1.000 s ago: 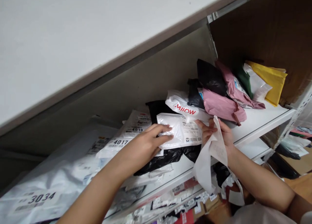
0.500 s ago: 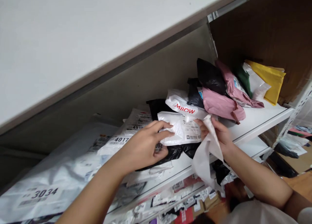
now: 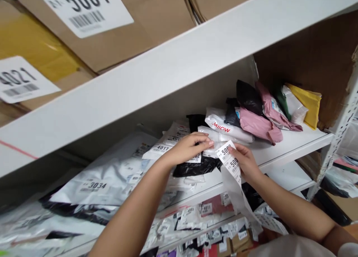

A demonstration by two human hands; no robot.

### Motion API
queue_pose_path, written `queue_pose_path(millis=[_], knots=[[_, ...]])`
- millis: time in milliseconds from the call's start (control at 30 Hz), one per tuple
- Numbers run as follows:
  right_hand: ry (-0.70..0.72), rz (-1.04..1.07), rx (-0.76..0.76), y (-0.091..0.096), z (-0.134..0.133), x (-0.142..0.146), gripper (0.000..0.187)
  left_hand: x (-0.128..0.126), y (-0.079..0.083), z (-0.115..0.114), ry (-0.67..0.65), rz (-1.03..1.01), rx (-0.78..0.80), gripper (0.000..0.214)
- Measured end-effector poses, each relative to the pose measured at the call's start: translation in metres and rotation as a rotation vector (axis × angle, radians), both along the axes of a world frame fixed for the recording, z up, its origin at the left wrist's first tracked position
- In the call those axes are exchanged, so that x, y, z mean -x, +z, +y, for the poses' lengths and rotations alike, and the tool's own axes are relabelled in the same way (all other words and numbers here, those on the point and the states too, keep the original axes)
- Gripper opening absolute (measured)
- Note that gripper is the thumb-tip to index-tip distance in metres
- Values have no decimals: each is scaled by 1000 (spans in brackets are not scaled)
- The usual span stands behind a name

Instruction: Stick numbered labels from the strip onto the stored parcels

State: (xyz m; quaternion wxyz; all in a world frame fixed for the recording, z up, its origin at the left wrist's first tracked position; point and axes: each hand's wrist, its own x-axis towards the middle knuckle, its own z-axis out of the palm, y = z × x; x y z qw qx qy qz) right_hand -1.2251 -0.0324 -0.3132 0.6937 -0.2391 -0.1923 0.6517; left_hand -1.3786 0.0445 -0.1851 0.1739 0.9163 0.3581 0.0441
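My right hand pinches a strip of white barcode labels near its upper end. Printed numbers beginning with 500 show on the strip, and its plain backing trails down towards my body. Just left of it, my left hand reaches over a white plastic mailer, fingers stretched out across it and their tips near the strip's top end. The hand and strip cover much of this mailer. Beneath it lies a black mailer with a label ending in 02, partly behind my left hand.
A white mailer with red letters, pink mailers and a yellow envelope lie to the right. Further left is a large mailer labelled 3034. An upper shelf edge juts overhead, bearing cardboard boxes. Labelled parcels fill lower shelves.
The label strip has turned so its printed face shows. My left hand has moved up and right across the white mailer. The view has shifted, bringing the boxes above into sight.
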Motion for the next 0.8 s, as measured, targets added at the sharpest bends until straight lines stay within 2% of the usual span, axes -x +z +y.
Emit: queue_pose_path(millis=[133, 233, 300, 467, 500, 567, 600, 667, 733, 800], knots=[[-8, -28, 35, -3, 1, 9, 34, 0, -1, 0, 32, -50, 49, 43], [20, -106, -47, -4, -6, 15, 34, 2, -2, 2, 23, -54, 44, 43], [114, -265, -225, -2, -18, 11, 31, 4, -5, 2, 40, -47, 20, 43], [378, -924, -917, 9, -64, -25, 19, 6, -13, 2, 43, -41, -68, 39], [444, -968, -1012, 10, -71, -35, 22, 6, -14, 1, 39, -49, -80, 39], [586, -888, -1105, 8, -81, -53, 34, 7, -15, 0, 47, -81, -88, 38], [606, -786, -1083, 7, -82, -61, 38, 7, -15, 0, 59, -103, -75, 36], [518, -643, -912, 3, -80, -71, 39, 9, -14, -1, 96, -154, -11, 32], [337, -656, -677, 1, -70, -70, 35, 12, -13, 0, 140, -203, 76, 30], [246, -696, -498, 5, -56, -57, 35, 12, -11, 1, 168, -230, 143, 33]])
